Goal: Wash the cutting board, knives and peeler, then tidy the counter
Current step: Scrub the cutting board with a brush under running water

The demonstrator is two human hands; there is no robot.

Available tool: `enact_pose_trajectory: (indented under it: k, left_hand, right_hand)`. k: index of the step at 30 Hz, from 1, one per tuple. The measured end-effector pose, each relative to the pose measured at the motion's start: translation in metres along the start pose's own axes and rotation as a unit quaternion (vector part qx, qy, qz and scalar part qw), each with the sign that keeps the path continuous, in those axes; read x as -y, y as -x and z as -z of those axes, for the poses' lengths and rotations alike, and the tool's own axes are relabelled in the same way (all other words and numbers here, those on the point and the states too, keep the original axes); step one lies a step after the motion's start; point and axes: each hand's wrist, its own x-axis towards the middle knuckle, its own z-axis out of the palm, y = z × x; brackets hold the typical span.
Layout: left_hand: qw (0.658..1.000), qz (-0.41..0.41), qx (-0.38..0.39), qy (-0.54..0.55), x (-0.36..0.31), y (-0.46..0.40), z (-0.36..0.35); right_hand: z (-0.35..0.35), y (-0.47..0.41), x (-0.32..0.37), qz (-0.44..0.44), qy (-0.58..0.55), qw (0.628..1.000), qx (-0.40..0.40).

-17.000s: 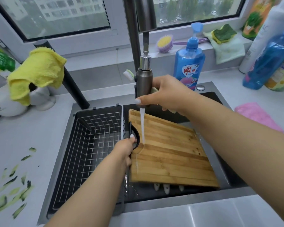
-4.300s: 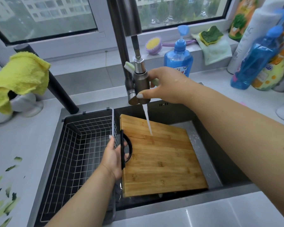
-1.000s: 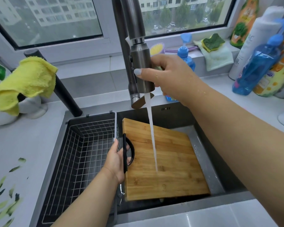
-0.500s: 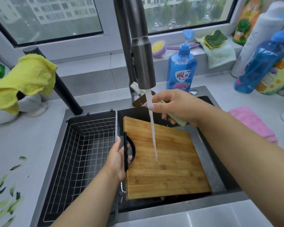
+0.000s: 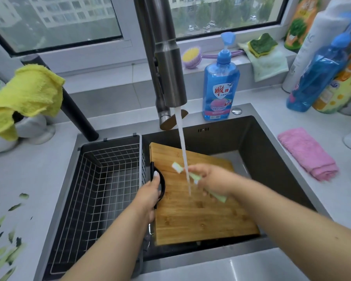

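Note:
A bamboo cutting board (image 5: pixel 201 218) lies tilted across the sink (image 5: pixel 267 151), under running water from the steel faucet (image 5: pixel 168 57). My left hand (image 5: pixel 150 195) grips the board's black handle at its left edge. My right hand (image 5: pixel 211 179) holds a pale green brush (image 5: pixel 177 167) over the board, with the bristle end in the stream. The hand is blurred. No knives or peeler show.
A wire basket (image 5: pixel 101 189) fills the sink's left half. Green peel scraps (image 5: pixel 6 246) lie on the left counter. Behind the sink stands a blue soap bottle (image 5: pixel 220 84). A pink cloth (image 5: pixel 308 153) lies right, a yellow cloth (image 5: pixel 26 96) left, more bottles (image 5: pixel 316 72) far right.
My right hand left the faucet head and came down over the board, bringing the green brush into the water stream. My left hand kept its grip on the board's handle.

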Motion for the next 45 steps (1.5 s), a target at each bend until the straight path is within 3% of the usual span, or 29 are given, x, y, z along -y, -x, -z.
enact_pose_trajectory:
  k: [5,8,11,13,16,18,21,24,29,32,37,42,45]
  left_hand:
    - [0.998,-0.039,-0.027,-0.028,-0.004,0.008,-0.012]
    - [0.997,-0.058,-0.033,-0.038,-0.006,0.009,-0.015]
    - [0.995,-0.075,-0.037,-0.059,-0.013,0.013,-0.013]
    - [0.994,-0.077,-0.04,-0.065,-0.017,0.017,-0.009]
    - [0.994,-0.084,-0.048,-0.054,-0.024,0.024,-0.003]
    - [0.994,-0.089,-0.048,-0.044,-0.028,0.031,-0.001]
    - [0.993,-0.104,-0.045,-0.035,-0.033,0.04,0.001]
    - [0.992,-0.11,-0.046,-0.029,-0.036,0.044,0.005]
    - [0.992,-0.118,-0.048,-0.022,-0.036,0.048,0.015]
    - [0.991,-0.121,-0.061,-0.02,-0.035,0.052,0.018]
    - [0.989,-0.129,-0.075,-0.001,-0.036,0.061,0.025]
    - [0.987,-0.134,-0.084,0.009,-0.04,0.077,0.039]
    - [0.984,-0.148,-0.095,0.005,-0.045,0.087,0.052]
  right_hand:
    - [-0.066,-0.009,-0.033,-0.008,-0.12,0.992,-0.05]
    - [-0.072,-0.02,-0.052,0.002,-0.068,0.984,-0.166]
    - [-0.059,-0.033,-0.073,-0.11,0.003,0.963,-0.245]
    - [-0.055,-0.033,-0.077,-0.156,0.028,0.957,-0.245]
    - [-0.062,-0.019,-0.06,-0.055,-0.021,0.978,-0.2]
    - [-0.059,-0.015,-0.055,-0.009,0.004,0.982,-0.189]
    - [-0.029,-0.022,-0.064,-0.089,0.078,0.964,-0.239]
    - [-0.02,-0.015,-0.065,-0.13,0.125,0.958,-0.223]
    - [-0.057,0.029,-0.035,0.016,0.03,0.986,-0.162]
    - [-0.068,0.031,-0.016,0.067,0.063,0.986,-0.138]
    - [-0.038,-0.009,-0.02,-0.022,0.071,0.978,-0.194]
    - [0.006,-0.037,-0.057,-0.129,0.148,0.945,-0.263]
    - [0.022,-0.047,-0.084,-0.212,0.133,0.929,-0.272]
